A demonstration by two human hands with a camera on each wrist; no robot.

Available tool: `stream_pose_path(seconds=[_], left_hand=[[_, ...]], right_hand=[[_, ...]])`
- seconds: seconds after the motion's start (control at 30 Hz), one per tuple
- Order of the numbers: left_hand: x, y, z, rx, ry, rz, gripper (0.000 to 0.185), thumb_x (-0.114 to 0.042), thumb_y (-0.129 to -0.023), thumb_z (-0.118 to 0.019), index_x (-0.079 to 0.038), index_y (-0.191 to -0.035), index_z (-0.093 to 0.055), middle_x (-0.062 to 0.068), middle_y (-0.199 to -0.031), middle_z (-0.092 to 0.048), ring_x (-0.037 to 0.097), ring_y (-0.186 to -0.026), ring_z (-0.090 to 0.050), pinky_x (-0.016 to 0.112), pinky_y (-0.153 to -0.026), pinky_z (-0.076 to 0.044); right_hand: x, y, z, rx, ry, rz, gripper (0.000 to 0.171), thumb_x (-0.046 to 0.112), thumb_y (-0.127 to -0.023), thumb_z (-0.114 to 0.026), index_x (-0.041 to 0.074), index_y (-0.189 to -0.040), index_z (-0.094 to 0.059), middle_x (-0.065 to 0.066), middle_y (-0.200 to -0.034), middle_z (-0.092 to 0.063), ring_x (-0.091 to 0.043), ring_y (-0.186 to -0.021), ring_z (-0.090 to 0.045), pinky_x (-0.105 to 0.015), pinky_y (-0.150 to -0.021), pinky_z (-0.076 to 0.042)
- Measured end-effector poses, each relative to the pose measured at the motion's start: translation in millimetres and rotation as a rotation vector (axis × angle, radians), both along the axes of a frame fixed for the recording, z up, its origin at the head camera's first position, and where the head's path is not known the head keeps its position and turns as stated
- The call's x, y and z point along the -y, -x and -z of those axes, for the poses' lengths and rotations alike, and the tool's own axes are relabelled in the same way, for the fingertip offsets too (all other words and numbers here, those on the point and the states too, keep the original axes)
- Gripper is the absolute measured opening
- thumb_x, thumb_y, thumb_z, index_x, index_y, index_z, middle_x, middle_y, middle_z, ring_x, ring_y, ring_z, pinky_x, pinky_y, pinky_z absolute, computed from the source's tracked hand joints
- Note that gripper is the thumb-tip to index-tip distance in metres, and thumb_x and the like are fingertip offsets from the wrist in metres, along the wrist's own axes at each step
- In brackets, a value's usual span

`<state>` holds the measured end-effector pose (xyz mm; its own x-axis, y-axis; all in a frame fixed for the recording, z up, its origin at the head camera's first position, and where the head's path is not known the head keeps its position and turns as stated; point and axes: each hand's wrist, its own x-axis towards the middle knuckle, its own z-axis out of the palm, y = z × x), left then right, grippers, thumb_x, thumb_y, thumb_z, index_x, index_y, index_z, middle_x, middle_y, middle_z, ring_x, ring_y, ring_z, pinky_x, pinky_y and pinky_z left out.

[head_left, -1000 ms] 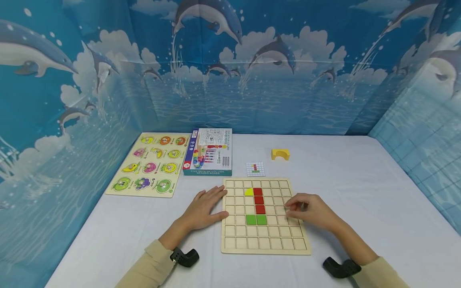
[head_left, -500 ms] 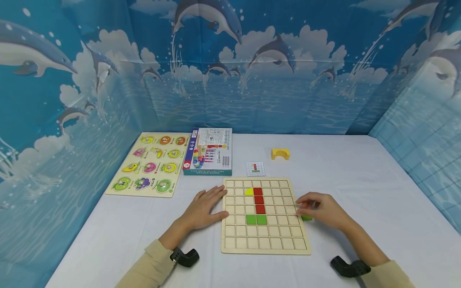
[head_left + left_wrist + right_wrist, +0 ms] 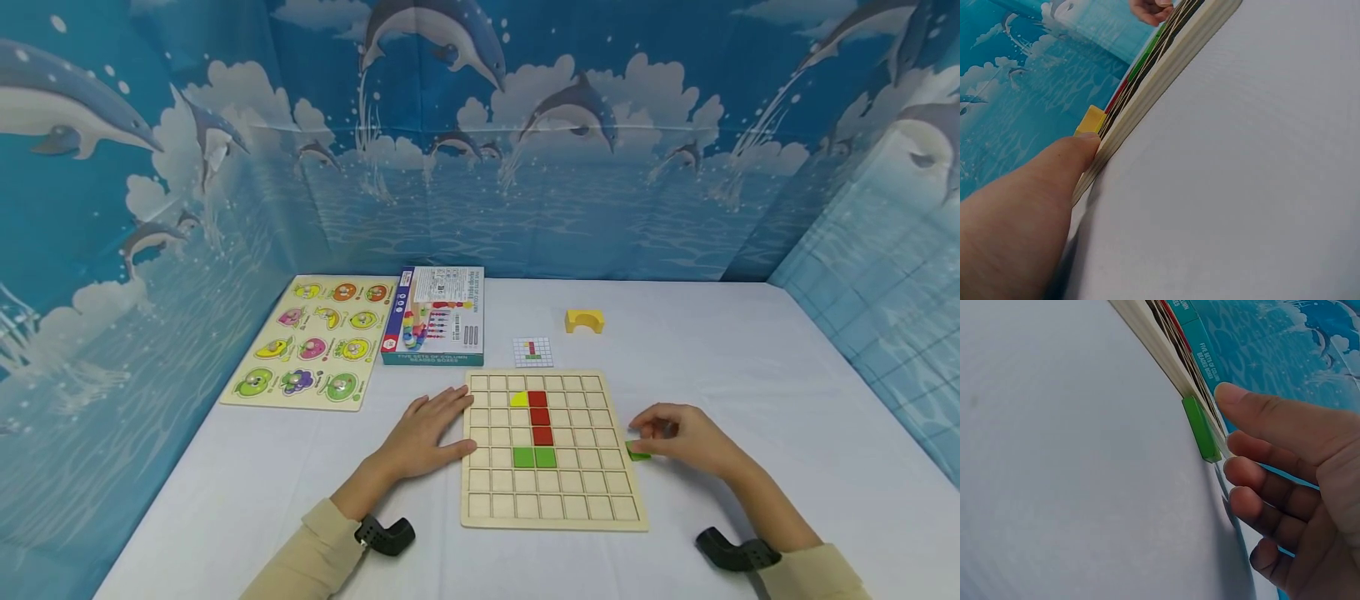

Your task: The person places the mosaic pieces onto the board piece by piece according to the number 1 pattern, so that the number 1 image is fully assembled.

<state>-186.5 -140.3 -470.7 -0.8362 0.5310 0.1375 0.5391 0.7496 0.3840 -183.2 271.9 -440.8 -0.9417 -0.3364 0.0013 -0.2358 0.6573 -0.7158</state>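
Green tile [image 3: 638, 453] by right hand [image 3: 686, 439], fingers loosely spread, left hand [image 3: 422, 435] flat vs wooden grid board [image 3: 551, 510] edge

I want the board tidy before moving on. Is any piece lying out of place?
Yes: one green tile lies on the white table against the wooden grid board's right edge, beside the right hand, not in a cell.
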Motion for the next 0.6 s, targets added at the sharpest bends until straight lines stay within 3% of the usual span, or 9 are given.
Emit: stream_pose_path(seconds=[0.17,0.43,0.6], left_hand=[[-0.8,0.0,-1.3,-0.002,-0.017,-0.002,0.072,-0.061,-0.087,-0.045,-0.019,-0.144,-0.034,-0.004,-0.150,-0.027,0.016,-0.137,-0.021,0.045,-0.108,-0.014],[-0.5,0.1,-1.3,-0.005,-0.011,-0.002,0.072,-0.061,-0.087,-0.045,-0.019,-0.144,-0.034,-0.003,-0.150,-0.027,0.017,-0.137,-0.021,0.045,-0.108,-0.014],[-0.4,-0.1,-1.2,-0.002,-0.015,-0.001,0.072,-0.061,-0.087,-0.045,-0.019,-0.144,-0.033,-0.003,-0.150,-0.026,0.016,-0.137,-0.020,0.045,-0.108,-0.013]], right_hand=[[-4.5,0.4,-0.3,0.033,0.019,-0.037,0.032,0.029,-0.071,-0.080,0.009,-0.093,-0.068,-0.003,-0.075,-0.055,-0.013,-0.064,-0.048,-0.025,-0.055,-0.040],[-9.4,2.3,6.3,0.001,0.020,-0.105,0.029,0.018,-0.071,-0.080,0.007,-0.095,-0.068,-0.003,-0.076,-0.055,-0.012,-0.062,-0.047,-0.025,-0.053,-0.040],[-9.8,1.1,6.0,-0.004,0.031,-0.123,0.029,0.021,-0.070,-0.080,0.009,-0.094,-0.068,-0.003,-0.076,-0.055,-0.011,-0.063,-0.047,-0.024,-0.054,-0.040]])
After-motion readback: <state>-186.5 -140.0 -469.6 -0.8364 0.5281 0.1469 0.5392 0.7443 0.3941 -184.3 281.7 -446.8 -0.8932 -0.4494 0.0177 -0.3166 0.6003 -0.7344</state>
